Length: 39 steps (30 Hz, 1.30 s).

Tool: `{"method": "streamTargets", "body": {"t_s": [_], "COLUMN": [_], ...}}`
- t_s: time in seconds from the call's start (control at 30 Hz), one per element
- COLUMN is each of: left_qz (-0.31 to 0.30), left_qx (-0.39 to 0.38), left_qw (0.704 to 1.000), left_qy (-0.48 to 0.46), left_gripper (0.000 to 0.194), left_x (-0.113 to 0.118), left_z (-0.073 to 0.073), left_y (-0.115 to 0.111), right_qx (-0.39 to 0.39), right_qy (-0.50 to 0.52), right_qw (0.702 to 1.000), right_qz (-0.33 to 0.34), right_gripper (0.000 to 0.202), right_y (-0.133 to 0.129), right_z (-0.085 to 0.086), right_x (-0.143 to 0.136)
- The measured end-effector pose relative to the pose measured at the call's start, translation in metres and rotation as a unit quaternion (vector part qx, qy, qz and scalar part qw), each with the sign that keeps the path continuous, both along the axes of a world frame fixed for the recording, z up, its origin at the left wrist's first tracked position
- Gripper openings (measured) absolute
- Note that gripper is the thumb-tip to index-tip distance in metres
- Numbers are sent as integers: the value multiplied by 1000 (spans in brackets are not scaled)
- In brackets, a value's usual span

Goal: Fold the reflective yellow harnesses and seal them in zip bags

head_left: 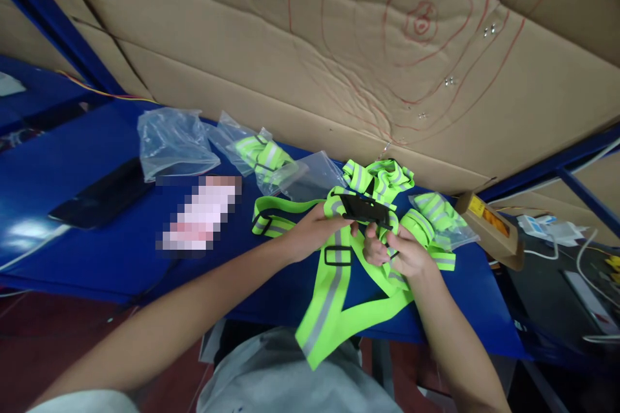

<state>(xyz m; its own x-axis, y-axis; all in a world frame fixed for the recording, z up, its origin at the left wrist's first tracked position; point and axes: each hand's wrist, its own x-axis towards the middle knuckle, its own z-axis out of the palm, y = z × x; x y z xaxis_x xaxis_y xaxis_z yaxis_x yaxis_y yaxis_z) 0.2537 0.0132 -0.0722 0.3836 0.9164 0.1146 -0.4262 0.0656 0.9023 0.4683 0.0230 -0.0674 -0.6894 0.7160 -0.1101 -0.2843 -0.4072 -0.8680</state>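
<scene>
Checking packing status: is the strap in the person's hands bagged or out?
Out. The green strap shows bare in the left hand and right hand, with no plastic around it.

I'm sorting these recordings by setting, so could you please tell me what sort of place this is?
Probably a workshop or packing bench: a blue worktable bears neon-green straps and clear plastic bags, with a cardboard panel behind it.

A grey-striped lime strap (334, 287) hangs in a folded loop past the near edge of the counter (121, 255); black clip (365, 210) above, tilted slightly.
</scene>
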Motion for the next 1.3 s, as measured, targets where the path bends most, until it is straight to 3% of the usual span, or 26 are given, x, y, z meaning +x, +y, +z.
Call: {"method": "streamTargets", "body": {"t_s": [0.13, 0.33, 0.43, 0.5, 0.57, 0.7, 0.77, 0.87, 1.0, 1.03, 1.17, 1.23, 1.3], "left_qz": [-55, -21, -5, 1, -11, -18, 3, 51, 46, 44, 54, 48, 32], "left_qx": [-18, 2, 9, 13, 24, 36, 28, 14, 19, 26, 77, 90, 71], "left_qw": [998, 998, 999, 1000, 1000, 999, 999, 998, 998, 997, 990, 988, 990], "left_qy": [-21, -51, -43, -27, -11, 12, 25, 23, 40, 53, 101, 119, 117], "left_gripper": [49, 66, 76, 80, 81, 78, 70, 58, 43, 40, 36, 36, 38], "left_x": [8, -8, -15, -16, -15, -16, -16, -14, -12, -11, -11, -12, -13], "left_z": [0, 12, 17, 16, 15, 14, 15, 14, 6, 2, -10, -10, -5], "left_y": [-3, 1, 2, 3, 4, 4, 5, 7, 12, 13, 17, 17, 15], "right_qx": [6, 80, 156, 240, 366, 581, 621, 627, 636, 642, 644, 619, 574], "right_qy": [-5, -51, -96, -156, -229, -335, -364, -398, -408, -413, -439, -440, -426], "right_qw": [991, 978, 965, 941, 879, 682, 645, 649, 644, 638, 624, 646, 690], "right_qz": [-132, -186, -188, -182, -204, -292, -257, -164, -123, -105, -63, -77, -112], "right_gripper": [34, 34, 34, 36, 33, 31, 33, 31, 75, 76, 48, 39, 33], "right_y": [-4, -8, -11, -11, -8, 6, 15, 26, 28, 27, 21, 23, 28], "right_z": [24, 70, 72, 66, 60, 56, 61, 75, 94, 97, 95, 91, 88], "right_x": [-22, -56, -64, -65, -63, -57, -53, -44, -31, -29, -36, -40, -43]}}
